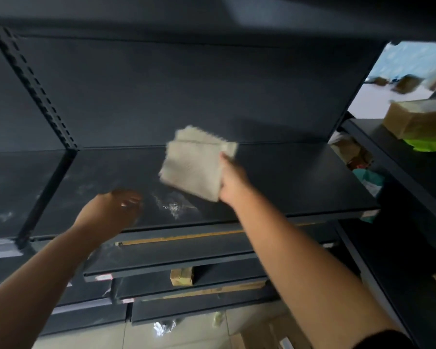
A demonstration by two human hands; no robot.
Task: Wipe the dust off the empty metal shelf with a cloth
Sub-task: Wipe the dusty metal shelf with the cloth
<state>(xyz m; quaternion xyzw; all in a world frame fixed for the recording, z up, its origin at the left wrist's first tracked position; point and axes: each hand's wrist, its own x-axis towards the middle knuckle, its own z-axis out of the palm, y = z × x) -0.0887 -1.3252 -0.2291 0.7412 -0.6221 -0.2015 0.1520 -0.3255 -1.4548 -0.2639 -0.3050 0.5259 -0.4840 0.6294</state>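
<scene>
A dark grey metal shelf [287, 177] runs across the middle of the view, with pale dust smears on its left and front part. My right hand [233, 180] holds a folded beige cloth [194, 165] just above the shelf's middle. My left hand [111, 210] hovers over the dusty front left area, fingers loosely curled and holding nothing. A patch of white dust [173, 207] lies between the two hands.
A slotted upright [33, 89] rises at the left against the back panel. Lower shelves [186, 250] step out below, one bearing a small box [181, 277]. Another rack at the right carries a cardboard box [413, 119] and packages. Tiled floor shows below.
</scene>
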